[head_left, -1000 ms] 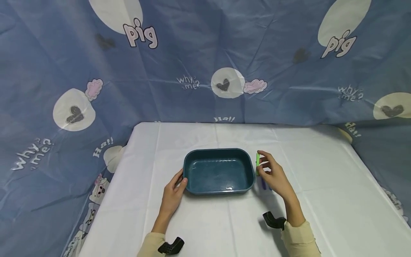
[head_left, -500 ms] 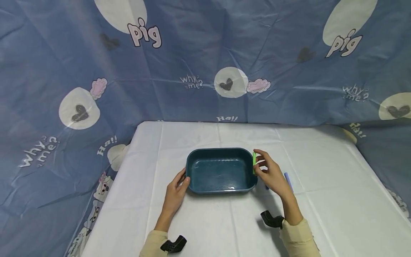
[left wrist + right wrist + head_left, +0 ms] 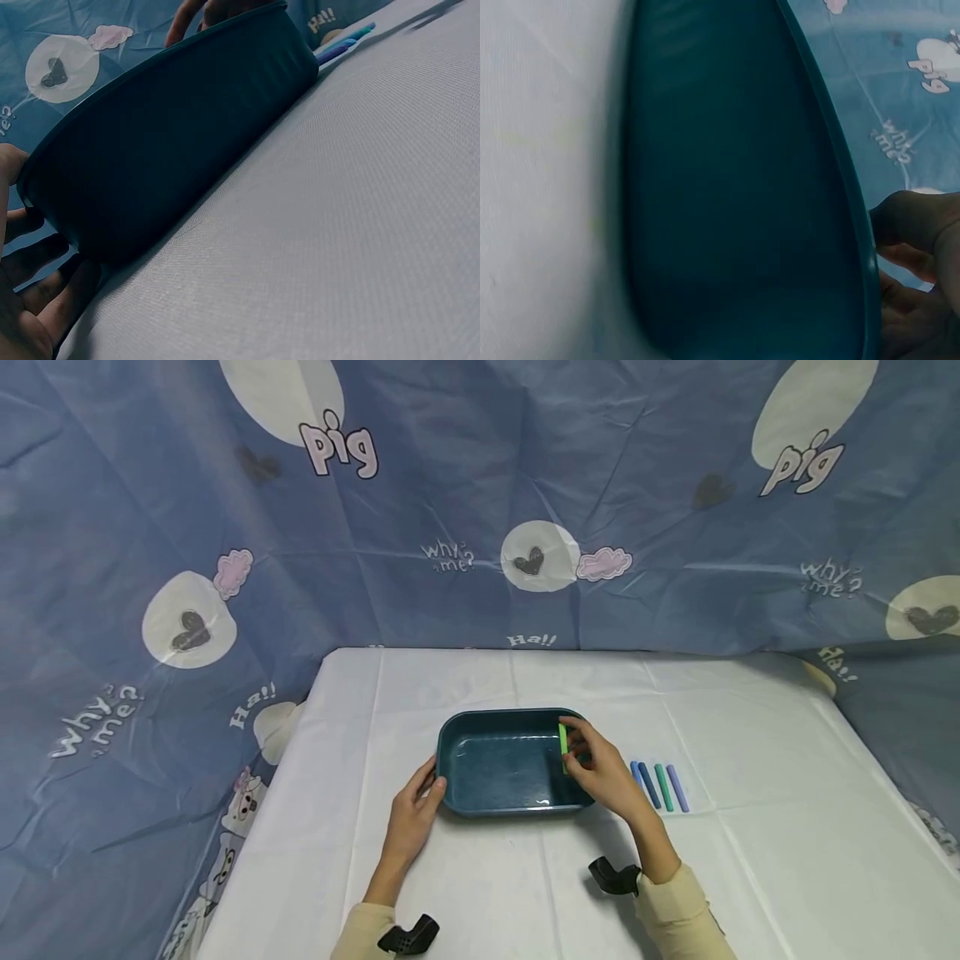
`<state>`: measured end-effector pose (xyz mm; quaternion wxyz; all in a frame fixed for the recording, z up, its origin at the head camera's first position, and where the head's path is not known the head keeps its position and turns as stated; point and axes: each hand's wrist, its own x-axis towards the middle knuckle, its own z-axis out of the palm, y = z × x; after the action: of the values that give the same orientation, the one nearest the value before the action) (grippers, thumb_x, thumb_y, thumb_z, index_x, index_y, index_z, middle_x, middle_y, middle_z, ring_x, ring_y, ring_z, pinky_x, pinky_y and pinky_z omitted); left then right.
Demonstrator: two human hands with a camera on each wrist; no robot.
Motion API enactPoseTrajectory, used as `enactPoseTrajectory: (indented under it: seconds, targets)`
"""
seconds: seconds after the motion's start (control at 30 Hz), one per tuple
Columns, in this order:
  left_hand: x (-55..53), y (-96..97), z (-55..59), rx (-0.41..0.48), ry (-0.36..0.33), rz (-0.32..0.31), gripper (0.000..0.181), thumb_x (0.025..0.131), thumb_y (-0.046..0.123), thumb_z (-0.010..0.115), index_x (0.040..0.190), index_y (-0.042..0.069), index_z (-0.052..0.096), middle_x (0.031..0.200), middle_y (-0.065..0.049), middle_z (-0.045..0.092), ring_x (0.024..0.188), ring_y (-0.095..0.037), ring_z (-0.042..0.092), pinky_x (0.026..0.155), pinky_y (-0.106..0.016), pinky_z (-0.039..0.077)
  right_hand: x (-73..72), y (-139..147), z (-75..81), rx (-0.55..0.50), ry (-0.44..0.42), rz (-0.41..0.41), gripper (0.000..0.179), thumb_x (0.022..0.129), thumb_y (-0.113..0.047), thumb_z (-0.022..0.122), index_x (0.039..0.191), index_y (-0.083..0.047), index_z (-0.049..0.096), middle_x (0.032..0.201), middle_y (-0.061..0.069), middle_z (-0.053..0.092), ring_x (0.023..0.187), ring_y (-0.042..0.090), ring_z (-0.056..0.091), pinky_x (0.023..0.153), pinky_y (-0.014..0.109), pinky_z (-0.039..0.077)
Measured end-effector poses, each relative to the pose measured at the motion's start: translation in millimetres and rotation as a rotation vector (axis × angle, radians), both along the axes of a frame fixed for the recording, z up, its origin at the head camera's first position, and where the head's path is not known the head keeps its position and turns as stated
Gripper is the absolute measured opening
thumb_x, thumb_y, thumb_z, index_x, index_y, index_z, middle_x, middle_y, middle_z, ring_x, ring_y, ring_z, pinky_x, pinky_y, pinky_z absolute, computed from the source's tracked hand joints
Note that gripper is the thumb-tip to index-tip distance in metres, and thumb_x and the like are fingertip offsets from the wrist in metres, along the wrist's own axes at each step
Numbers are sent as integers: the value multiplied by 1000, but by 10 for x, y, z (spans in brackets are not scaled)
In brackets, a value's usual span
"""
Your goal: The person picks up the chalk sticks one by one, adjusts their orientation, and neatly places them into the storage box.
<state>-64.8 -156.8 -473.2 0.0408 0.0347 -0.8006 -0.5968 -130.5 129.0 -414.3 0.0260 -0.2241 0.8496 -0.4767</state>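
A deep teal rectangular dish with rounded corners stands on the white cloth. My left hand holds its left end; in the left wrist view the thumb is at the rim and the fingers bend against the outer wall. Over the dish's right end, my right hand pinches a slim bright green crayon-like stick between thumb and fingertips. The right wrist view shows the dish wall with the right hand beyond the rim; the stick is hidden there.
Several similar sticks lie side by side right of the dish: light blue, dark blue, green and purple. A white cloth covers the table, and a blue printed curtain hangs behind it.
My right hand has carried the green stick leftward, from beside the dish to over its right end. The other sticks have come into sight. My left hand stays at the dish.
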Motion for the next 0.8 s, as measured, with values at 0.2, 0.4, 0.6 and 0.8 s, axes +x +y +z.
enactPoseTrajectory:
  seconds: [0.2, 0.4, 0.6, 0.8]
  targets:
    - [-77, -46, -278, 2, 5, 28, 49, 97, 32, 54, 141, 15, 44, 139, -14, 52, 117, -27, 60, 95, -31, 51, -122, -10, -290, 7, 11, -17, 54, 91, 1, 56, 141, -8, 38, 109, 22, 56, 87, 28, 63, 65, 28, 56]
    - [-92, -52, -361, 25, 39, 30, 49, 96, 34, 55, 140, 17, 46, 137, -12, 54, 116, -25, 60, 93, -25, 52, -161, -35, -364, 18, 6, -8, 53, 92, -4, 58, 140, -12, 40, 109, 15, 57, 87, 20, 63, 67, 24, 55]
    - [-86, -50, -354, 30, 72, 12, 49, 97, 31, 54, 141, 11, 45, 136, -17, 53, 117, -29, 59, 92, -26, 52, -158, -83, -380, 26, 7, -10, 53, 91, -3, 58, 141, -12, 40, 109, 13, 57, 88, 19, 63, 67, 24, 55]
    - [-89, -61, -356, 35, 71, 24, 48, 96, 33, 55, 140, 14, 47, 136, -14, 55, 116, -27, 60, 91, -26, 53, -169, -129, -403, -2, -4, 10, 54, 93, -5, 56, 142, -10, 37, 115, 19, 55, 92, 25, 63, 68, 27, 56]
